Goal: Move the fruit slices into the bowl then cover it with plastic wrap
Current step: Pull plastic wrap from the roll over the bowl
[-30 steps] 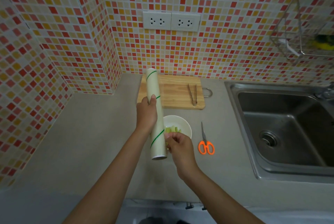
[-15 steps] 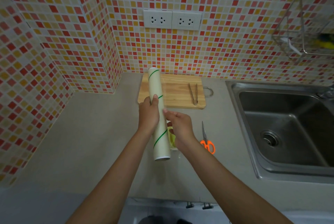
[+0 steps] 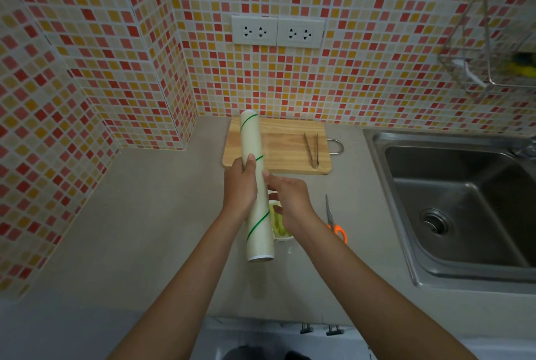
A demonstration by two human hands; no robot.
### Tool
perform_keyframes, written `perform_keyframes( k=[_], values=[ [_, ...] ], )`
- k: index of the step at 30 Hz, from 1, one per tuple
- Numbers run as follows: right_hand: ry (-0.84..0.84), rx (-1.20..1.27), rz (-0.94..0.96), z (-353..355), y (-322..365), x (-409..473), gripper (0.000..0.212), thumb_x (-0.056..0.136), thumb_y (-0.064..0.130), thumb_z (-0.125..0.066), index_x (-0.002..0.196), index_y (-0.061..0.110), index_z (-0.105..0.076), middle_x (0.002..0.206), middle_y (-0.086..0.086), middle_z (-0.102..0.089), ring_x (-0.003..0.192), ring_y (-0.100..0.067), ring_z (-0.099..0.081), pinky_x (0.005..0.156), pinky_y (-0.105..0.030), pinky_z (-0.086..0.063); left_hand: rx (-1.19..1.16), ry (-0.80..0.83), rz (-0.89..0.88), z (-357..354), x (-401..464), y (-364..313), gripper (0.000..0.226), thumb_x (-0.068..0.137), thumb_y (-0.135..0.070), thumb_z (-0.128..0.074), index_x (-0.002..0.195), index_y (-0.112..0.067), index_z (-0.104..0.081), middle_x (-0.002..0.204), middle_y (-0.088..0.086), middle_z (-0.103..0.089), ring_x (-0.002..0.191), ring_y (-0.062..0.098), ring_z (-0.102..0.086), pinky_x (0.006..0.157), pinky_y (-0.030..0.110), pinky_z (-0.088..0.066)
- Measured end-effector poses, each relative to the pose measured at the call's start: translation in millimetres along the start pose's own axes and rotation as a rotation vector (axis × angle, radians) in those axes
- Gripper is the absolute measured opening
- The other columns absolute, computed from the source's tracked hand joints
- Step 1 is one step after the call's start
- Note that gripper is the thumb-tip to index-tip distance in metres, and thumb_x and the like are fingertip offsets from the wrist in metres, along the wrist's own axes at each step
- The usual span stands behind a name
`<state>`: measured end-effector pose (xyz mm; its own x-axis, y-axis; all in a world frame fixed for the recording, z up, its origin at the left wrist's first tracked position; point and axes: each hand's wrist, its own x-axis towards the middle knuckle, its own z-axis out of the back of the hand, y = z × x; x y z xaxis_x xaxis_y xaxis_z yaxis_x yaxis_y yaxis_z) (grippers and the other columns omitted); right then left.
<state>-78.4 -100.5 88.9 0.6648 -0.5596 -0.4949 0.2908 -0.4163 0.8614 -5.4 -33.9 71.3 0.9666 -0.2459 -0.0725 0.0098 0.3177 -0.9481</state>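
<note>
the roll of wrap [image 3: 255,185] is tilting above the surface [image 3: 145,229], the left hand [image 3: 240,188] keeping its grip clamped around it. the right hand [image 3: 293,203], fingers loosely apart, is touching the roll over the bowl [image 3: 282,236] of fruit slices [image 3: 277,223], beside the scissors [image 3: 333,220].

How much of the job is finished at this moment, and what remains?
Done: the fruit slices lie in the white bowl, and the cutting board holds only the tongs. In hand: the left hand grips the plastic wrap roll above the bowl while the right hand feels along its side. Left: no film is drawn out yet; the bowl is uncovered.
</note>
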Motion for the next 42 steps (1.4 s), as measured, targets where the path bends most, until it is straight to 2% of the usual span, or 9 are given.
perform_keyframes(
  k=[5, 13, 18, 23, 27, 31, 35, 38, 42],
  values=[
    [-0.021, 0.016, 0.068, 0.8, 2.0, 2.8, 0.022, 0.084, 0.003, -0.062, 0.064, 0.013, -0.064, 0.065, -0.001, -0.062, 0.056, -0.011, -0.053, 0.036, -0.008, -0.036, 0.035, 0.004, -0.009, 0.1, -1.5, 1.9, 0.043, 0.1, -0.037, -0.037, 0.093, 0.0, -0.058, 0.092, 0.017, -0.058, 0.078, 0.024, -0.053, 0.065, 0.032, -0.037],
    [-0.063, -0.19, 0.082, 9.4, 8.3, 11.4, 0.027, 0.089, -0.002, -0.048, 0.067, 0.012, -0.055, 0.067, -0.002, -0.056, 0.051, -0.014, -0.05, 0.032, -0.011, -0.031, 0.034, 0.031, 0.005, 0.3, 0.0, 2.3, 0.039, 0.1, -0.038, -0.037, 0.076, -0.009, -0.049, 0.071, 0.002, -0.049, 0.064, 0.018, -0.046, 0.057, 0.032, -0.033],
    [-0.052, -0.34, 0.112, 6.5, 1.9, 7.2, 0.033, 0.094, 0.032, -0.05, 0.083, 0.004, -0.064, 0.063, -0.001, -0.058, 0.05, -0.015, -0.052, 0.038, -0.016, -0.034, 0.07, 0.016, -0.042, -2.0, -0.8, 3.2, 0.039, 0.101, -0.037, -0.036, 0.081, -0.007, -0.052, 0.079, 0.008, -0.054, 0.07, 0.021, -0.049, 0.055, 0.029, -0.032],
    [-0.071, -0.478, 0.226, 6.1, 0.2, 5.6, 0.026, 0.089, 0.007, -0.051, 0.067, -0.001, -0.062, 0.065, -0.009, -0.062, 0.057, -0.022, -0.059, 0.045, -0.019, -0.045, 0.085, 0.029, -0.051, -5.9, 0.0, 2.6, 0.036, 0.1, -0.037, -0.037, 0.082, -0.008, -0.049, 0.09, 0.017, -0.052, 0.076, 0.025, -0.048, 0.067, 0.033, -0.035],
    [-0.078, -0.647, 0.23, 10.1, 4.0, 10.0, 0.027, 0.09, 0.003, -0.047, 0.065, 0.003, -0.057, 0.083, -0.024, -0.069, 0.071, -0.035, -0.067, 0.064, -0.036, -0.054, 0.096, 0.03, -0.067, -7.9, -1.0, 5.4, 0.037, 0.101, -0.037, -0.036, 0.078, -0.01, -0.046, 0.085, 0.015, -0.05, 0.075, 0.024, -0.047, 0.064, 0.033, -0.033],
    [-0.066, -0.592, 0.14, 19.0, 9.9, 15.8, 0.033, 0.09, 0.0, -0.046, 0.059, 0.009, -0.053, 0.071, -0.013, -0.065, 0.048, -0.019, -0.057, 0.047, -0.023, -0.044, 0.027, 0.056, -0.01, -8.3, 1.2, 8.1, 0.038, 0.101, -0.036, -0.036, 0.078, -0.009, -0.05, 0.071, 0.003, -0.05, 0.07, 0.022, -0.048, 0.059, 0.031, -0.033],
    [-0.052, -0.447, 0.115, 18.0, 3.4, 9.7, 0.023, 0.094, 0.016, -0.046, 0.079, 0.004, -0.059, 0.061, -0.006, -0.059, 0.042, -0.018, -0.051, 0.043, -0.022, -0.038, -0.006, 0.069, -0.019, -7.5, 1.5, 10.7, 0.043, 0.102, -0.034, -0.035, 0.085, 0.0, -0.055, 0.076, 0.01, -0.055, 0.072, 0.023, -0.05, 0.065, 0.031, -0.035],
    [-0.045, -0.54, 0.171, 13.6, -6.4, 3.5, 0.039, 0.093, 0.032, -0.05, 0.063, 0.009, -0.057, 0.056, -0.006, -0.059, 0.041, -0.02, -0.051, 0.045, -0.028, -0.044, 0.005, 0.051, -0.056, -6.5, 2.2, 9.7, 0.04, 0.102, -0.033, -0.034, 0.085, -0.003, -0.054, 0.076, 0.01, -0.054, 0.069, 0.021, -0.049, 0.064, 0.031, -0.035],
    [-0.055, -0.713, 0.246, 12.6, -10.0, 3.5, 0.028, 0.091, 0.015, -0.046, 0.069, 0.002, -0.058, 0.083, -0.027, -0.068, 0.062, -0.03, -0.059, 0.067, -0.041, -0.052, 0.055, 0.05, -0.081, -6.1, 4.0, 11.0, 0.042, 0.102, -0.033, -0.034, 0.085, -0.001, -0.054, 0.075, 0.011, -0.053, 0.068, 0.022, -0.048, 0.062, 0.032, -0.034]
  ],
)
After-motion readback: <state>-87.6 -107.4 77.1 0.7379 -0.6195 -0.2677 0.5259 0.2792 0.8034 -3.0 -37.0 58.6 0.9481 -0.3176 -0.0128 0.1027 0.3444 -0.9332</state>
